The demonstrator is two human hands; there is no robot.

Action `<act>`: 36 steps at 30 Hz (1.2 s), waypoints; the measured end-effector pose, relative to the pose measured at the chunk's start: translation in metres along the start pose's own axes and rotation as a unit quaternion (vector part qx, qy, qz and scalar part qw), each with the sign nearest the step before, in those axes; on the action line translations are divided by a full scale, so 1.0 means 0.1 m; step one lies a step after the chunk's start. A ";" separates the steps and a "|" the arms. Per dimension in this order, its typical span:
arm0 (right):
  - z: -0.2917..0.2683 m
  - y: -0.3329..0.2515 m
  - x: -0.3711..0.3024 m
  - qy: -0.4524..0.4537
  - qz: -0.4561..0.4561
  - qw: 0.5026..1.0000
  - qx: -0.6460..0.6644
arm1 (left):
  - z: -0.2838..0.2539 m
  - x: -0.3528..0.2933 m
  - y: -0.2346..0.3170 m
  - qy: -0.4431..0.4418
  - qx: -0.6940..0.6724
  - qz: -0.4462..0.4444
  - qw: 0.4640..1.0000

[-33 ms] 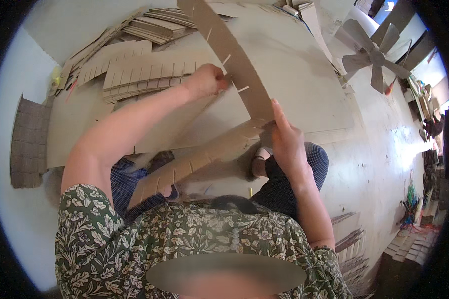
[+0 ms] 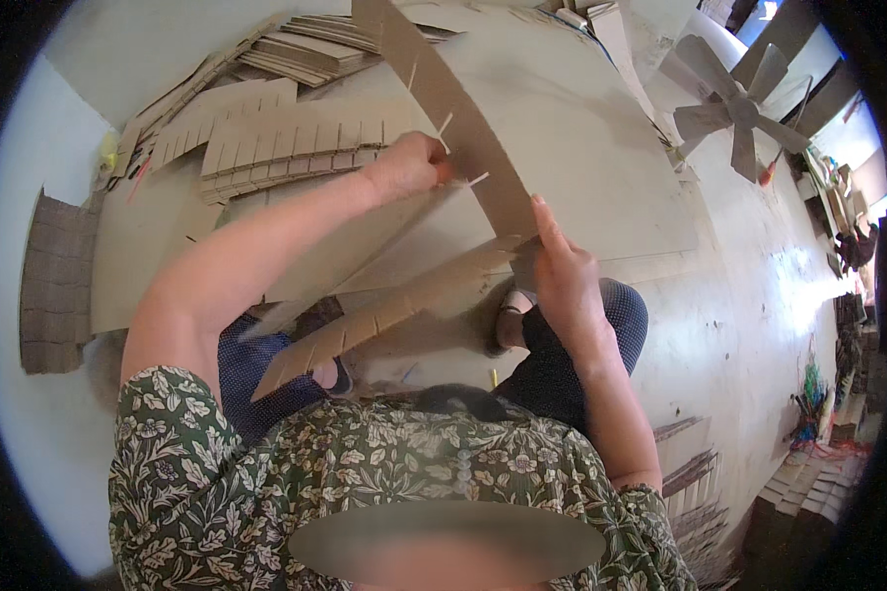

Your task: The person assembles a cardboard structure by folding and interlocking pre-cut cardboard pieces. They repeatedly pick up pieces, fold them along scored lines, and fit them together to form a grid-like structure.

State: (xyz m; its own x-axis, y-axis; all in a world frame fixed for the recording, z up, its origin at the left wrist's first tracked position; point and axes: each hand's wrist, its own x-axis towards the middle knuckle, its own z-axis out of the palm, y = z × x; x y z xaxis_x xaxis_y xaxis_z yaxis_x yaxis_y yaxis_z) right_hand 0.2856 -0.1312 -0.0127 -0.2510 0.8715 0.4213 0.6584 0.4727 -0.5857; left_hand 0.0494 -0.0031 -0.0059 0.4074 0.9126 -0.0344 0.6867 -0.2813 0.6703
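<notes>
A long slotted cardboard strip [image 2: 460, 113] stands up and away from me, with thin white-looking slots along its left edge. Its near end meets a second slotted strip [image 2: 375, 310], which slants toward my left knee. My right hand [image 2: 567, 281] grips both where they meet, thumb up along the edge. My left hand [image 2: 409, 165] is closed at the slotted edge of the far strip, fingertips pinched. From those fingers another cardboard strip [image 2: 379, 244], seen nearly edge-on and blurred, runs down toward my lap. Its exact hold is partly hidden.
Slotted cardboard pieces [image 2: 286, 143] lie stacked at the left on the pale board [image 2: 601, 167], with more flat strips [image 2: 315, 49] behind. A grey-brown cardboard stack [image 2: 57, 281] stands at far left. A fan [image 2: 742, 111] is at upper right. More cardboard [image 2: 695, 483] lies at lower right.
The edge-on strip by my left hand has swung slightly and shows more clearly. The slanting strip has tilted a little; my right hand keeps its grip.
</notes>
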 end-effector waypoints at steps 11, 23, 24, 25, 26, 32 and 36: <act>-0.18 -0.04 -0.01 -0.016 0.052 0.998 0.035 | 0.26 -0.15 0.14 0.036 0.047 0.067 0.996; -0.19 -0.02 -0.05 -0.066 0.066 0.995 0.032 | 0.27 -0.21 0.13 -0.009 -0.069 0.027 0.997; -0.19 -0.03 -0.06 -0.065 0.065 0.995 0.026 | 0.25 -0.21 0.14 -0.004 -0.068 0.021 0.997; -0.19 -0.02 -0.07 -0.071 0.067 0.995 0.016 | 0.27 -0.22 0.16 -0.019 -0.100 0.024 0.994; -0.18 0.01 -0.07 -0.074 0.070 0.995 0.005 | 0.25 -0.26 0.25 -0.035 -0.130 0.029 0.990; -0.21 0.09 -0.04 -0.051 0.095 0.994 -0.019 | 0.15 -0.21 -0.36 0.094 0.074 0.123 0.985; -0.20 0.12 -0.05 -0.069 0.081 0.994 -0.029 | -0.03 -0.23 -1.02 0.205 0.401 0.008 0.893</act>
State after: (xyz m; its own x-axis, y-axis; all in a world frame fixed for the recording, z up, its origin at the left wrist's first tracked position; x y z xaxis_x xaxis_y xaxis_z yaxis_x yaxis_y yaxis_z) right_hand 0.3089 -0.1325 -0.0077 -0.2302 0.9473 0.2229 0.7376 0.3192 -0.5950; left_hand -0.0319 0.0052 -0.0715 0.2790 0.8924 0.3546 0.9601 -0.2667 -0.0840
